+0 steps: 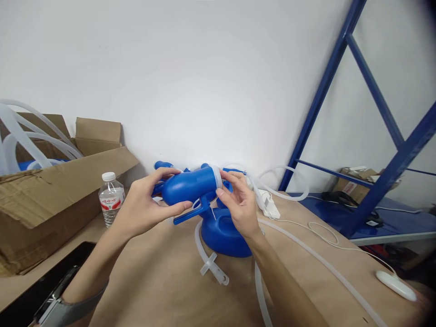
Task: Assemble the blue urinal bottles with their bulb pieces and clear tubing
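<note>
I hold a blue plastic bottle-shaped container (pixel 190 185) with a handle in mid-air over the table. My left hand (pixel 145 206) is wrapped round its rounded rear end. My right hand (pixel 238 202) pinches the white cap at its mouth (pixel 218 177) with thumb and fingers. Below it another blue container (pixel 221 234) lies on the brown table (pixel 163 281), with more blue parts behind. A clear tube with a white clip (pixel 211 263) trails from under the containers.
An open cardboard box (pixel 51 200) with clear hoses stands at the left, a small water bottle (pixel 111 198) beside it. A white power strip (pixel 269 202) and cable run right to a white oval device (pixel 397 284). A blue metal rack (pixel 384 181) stands at the right. A dark phone-like slab (pixel 44 286) lies near left.
</note>
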Demonstrator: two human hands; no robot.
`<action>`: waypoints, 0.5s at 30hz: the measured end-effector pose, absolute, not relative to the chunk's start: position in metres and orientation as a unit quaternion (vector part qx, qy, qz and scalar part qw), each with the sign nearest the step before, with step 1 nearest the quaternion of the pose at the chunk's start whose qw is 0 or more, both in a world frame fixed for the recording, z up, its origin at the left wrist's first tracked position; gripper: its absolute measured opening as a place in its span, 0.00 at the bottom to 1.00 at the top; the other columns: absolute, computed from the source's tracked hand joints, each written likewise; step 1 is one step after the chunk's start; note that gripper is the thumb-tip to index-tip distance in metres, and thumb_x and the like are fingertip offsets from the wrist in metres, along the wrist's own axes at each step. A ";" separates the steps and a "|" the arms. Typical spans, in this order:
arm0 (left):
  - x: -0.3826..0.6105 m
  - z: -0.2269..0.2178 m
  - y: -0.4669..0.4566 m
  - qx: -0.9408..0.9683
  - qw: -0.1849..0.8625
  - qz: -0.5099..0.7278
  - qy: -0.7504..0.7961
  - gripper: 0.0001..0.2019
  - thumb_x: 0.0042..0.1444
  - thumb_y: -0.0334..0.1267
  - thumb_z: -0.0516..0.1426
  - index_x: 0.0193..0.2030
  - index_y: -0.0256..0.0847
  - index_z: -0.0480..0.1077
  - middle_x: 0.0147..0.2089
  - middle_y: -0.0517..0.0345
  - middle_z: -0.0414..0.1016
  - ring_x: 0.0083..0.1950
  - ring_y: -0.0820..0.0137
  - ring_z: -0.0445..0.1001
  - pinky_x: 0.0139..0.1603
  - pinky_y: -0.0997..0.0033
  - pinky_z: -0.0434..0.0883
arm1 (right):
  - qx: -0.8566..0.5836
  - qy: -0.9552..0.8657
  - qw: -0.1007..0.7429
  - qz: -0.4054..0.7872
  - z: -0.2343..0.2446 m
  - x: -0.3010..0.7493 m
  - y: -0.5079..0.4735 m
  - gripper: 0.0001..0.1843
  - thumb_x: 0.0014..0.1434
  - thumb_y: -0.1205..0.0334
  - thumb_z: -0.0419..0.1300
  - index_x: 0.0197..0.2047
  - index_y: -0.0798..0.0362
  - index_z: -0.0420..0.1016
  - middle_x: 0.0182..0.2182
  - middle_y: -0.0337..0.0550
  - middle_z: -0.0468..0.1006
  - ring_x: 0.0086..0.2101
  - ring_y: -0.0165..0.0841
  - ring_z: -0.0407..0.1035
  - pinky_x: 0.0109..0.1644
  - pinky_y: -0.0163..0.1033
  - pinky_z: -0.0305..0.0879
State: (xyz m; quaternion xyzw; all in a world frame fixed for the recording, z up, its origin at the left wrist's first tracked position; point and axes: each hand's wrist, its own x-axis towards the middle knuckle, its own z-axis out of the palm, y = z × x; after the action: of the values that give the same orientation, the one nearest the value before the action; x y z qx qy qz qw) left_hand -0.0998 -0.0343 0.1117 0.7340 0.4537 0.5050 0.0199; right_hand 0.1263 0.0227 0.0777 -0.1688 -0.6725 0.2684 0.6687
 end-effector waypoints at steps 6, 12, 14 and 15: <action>-0.088 0.106 -0.034 0.782 -0.013 0.478 0.399 0.30 0.48 0.53 0.71 0.55 0.45 0.73 0.51 0.52 0.82 0.48 0.57 0.81 0.47 0.61 0.79 | -0.182 -0.592 0.702 0.351 0.085 0.131 0.022 0.08 0.63 0.58 0.58 0.32 0.50 0.69 0.38 0.40 0.70 0.40 0.34 0.67 0.45 0.37 0.67; -0.064 0.095 -0.036 0.826 -0.014 0.462 0.322 0.28 0.49 0.43 0.71 0.55 0.44 0.70 0.52 0.52 0.81 0.49 0.58 0.82 0.48 0.61 0.79 | -0.200 -0.554 0.697 0.410 0.092 0.140 0.016 0.10 0.65 0.52 0.57 0.42 0.46 0.76 0.33 0.37 0.69 0.34 0.33 0.65 0.41 0.37 0.65; -0.058 0.090 -0.036 0.829 -0.011 0.475 0.294 0.29 0.49 0.41 0.71 0.56 0.45 0.68 0.53 0.50 0.81 0.52 0.57 0.81 0.49 0.60 0.79 | -0.189 -0.597 0.664 0.409 0.096 0.145 0.011 0.16 0.67 0.47 0.54 0.45 0.46 0.78 0.45 0.42 0.75 0.45 0.38 0.69 0.52 0.41 0.67; -0.056 0.088 -0.037 0.830 -0.011 0.482 0.280 0.29 0.49 0.41 0.71 0.57 0.45 0.68 0.54 0.49 0.80 0.54 0.56 0.81 0.50 0.59 0.79 | -0.177 -0.615 0.648 0.413 0.098 0.148 0.008 0.19 0.67 0.46 0.52 0.47 0.46 0.79 0.50 0.43 0.75 0.49 0.40 0.69 0.56 0.44 0.66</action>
State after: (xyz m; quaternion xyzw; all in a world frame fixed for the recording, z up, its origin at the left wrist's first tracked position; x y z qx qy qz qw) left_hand -0.0558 -0.0367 0.0878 0.8303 0.2799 0.4817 -0.0109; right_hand 0.1475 0.0084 0.0983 -0.1766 -0.6151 0.4134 0.6477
